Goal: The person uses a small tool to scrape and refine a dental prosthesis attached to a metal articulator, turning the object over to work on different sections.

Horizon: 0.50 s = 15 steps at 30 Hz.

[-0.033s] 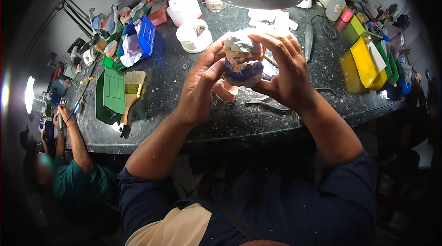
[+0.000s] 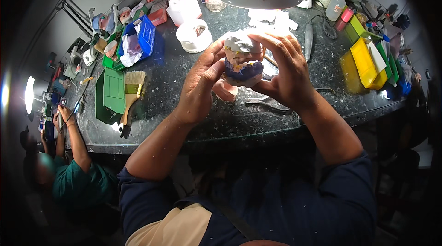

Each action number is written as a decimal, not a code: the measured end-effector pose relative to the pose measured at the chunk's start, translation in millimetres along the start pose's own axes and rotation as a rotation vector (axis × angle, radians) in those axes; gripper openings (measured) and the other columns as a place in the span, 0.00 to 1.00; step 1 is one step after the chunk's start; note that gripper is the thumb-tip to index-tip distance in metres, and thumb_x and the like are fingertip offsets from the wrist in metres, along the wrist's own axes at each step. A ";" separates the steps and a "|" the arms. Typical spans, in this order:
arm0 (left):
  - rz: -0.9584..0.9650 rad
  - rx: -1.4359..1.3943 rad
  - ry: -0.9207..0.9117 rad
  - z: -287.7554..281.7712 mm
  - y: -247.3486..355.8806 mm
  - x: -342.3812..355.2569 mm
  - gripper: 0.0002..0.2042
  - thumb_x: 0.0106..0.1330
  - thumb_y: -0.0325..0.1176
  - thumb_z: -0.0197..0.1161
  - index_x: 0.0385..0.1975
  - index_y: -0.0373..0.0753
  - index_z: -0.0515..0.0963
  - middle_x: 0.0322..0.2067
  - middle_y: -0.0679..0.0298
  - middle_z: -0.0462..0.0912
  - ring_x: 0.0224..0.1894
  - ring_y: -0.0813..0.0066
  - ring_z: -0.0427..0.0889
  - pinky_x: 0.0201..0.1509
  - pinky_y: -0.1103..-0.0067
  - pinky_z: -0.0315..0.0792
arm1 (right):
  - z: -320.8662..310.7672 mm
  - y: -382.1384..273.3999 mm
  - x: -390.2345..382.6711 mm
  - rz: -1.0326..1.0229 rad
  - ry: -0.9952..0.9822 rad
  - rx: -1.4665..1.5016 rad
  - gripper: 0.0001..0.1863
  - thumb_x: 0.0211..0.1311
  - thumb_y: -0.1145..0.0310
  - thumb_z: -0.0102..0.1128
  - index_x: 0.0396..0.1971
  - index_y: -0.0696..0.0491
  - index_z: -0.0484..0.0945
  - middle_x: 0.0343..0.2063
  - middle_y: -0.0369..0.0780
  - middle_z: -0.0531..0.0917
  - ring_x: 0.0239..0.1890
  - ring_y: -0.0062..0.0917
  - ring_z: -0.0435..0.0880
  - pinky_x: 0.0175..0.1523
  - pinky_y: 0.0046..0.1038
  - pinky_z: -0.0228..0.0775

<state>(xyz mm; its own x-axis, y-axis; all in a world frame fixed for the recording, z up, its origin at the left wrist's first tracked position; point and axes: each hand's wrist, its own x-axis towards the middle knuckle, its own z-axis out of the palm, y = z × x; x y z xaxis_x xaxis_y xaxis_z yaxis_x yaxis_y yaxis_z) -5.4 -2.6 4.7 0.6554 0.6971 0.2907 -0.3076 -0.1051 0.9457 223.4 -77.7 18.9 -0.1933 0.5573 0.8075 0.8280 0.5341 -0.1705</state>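
I grip the white-and-purple dental model (image 2: 243,69) between my left hand (image 2: 200,85) on one side and right hand (image 2: 288,71) on the other, over the counter (image 2: 168,73).

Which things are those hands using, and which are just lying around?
In use:
- white-and-purple model, between the left hand and right hand

Seemingly just lying about:
- paintbrush
- green bin
- blue bin
- yellow bin
- white pot
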 end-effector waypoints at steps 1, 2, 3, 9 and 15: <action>-0.014 -0.005 -0.021 -2.7 -1.7 1.1 0.34 0.85 0.43 0.50 0.82 0.28 0.54 0.74 0.48 0.71 0.69 0.64 0.78 0.55 0.78 0.84 | -0.1 -0.3 0.0 0.000 0.003 -0.006 0.42 0.59 0.44 0.78 0.69 0.51 0.76 0.59 0.45 0.86 0.60 0.45 0.84 0.67 0.46 0.72; -0.027 -0.009 -0.042 -4.0 -2.2 2.1 0.34 0.85 0.43 0.50 0.82 0.28 0.54 0.74 0.47 0.70 0.69 0.64 0.78 0.55 0.78 0.84 | -0.1 -0.2 0.1 0.000 0.002 -0.006 0.42 0.59 0.44 0.78 0.69 0.51 0.76 0.59 0.45 0.86 0.60 0.45 0.84 0.67 0.46 0.72; -0.027 -0.010 -0.041 -4.0 -2.3 2.0 0.34 0.85 0.43 0.50 0.82 0.28 0.54 0.74 0.47 0.70 0.69 0.64 0.78 0.55 0.78 0.84 | -0.3 -0.2 0.1 -0.003 0.006 -0.006 0.42 0.59 0.45 0.79 0.69 0.51 0.77 0.59 0.45 0.86 0.60 0.44 0.84 0.67 0.46 0.72; 0.014 -0.002 -0.041 -2.3 -3.2 2.2 0.32 0.86 0.41 0.48 0.82 0.28 0.55 0.74 0.44 0.70 0.73 0.60 0.75 0.72 0.69 0.74 | 0.0 -0.5 0.5 -0.009 0.015 -0.001 0.42 0.58 0.47 0.80 0.69 0.51 0.77 0.59 0.45 0.86 0.60 0.44 0.84 0.66 0.46 0.73; -0.005 -0.006 -0.042 -0.2 1.4 1.3 0.32 0.86 0.41 0.47 0.82 0.28 0.55 0.75 0.44 0.69 0.74 0.59 0.73 0.77 0.66 0.68 | -0.5 -0.5 0.3 -0.010 0.010 0.001 0.42 0.59 0.45 0.79 0.69 0.51 0.77 0.60 0.45 0.85 0.60 0.44 0.84 0.66 0.46 0.73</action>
<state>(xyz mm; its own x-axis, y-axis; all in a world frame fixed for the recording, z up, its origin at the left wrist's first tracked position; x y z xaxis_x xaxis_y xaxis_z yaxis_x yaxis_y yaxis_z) -5.1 -1.8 6.3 0.6853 0.6670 0.2923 -0.3087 -0.0974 0.9462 223.3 -78.2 19.5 -0.1967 0.5455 0.8147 0.8257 0.5402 -0.1624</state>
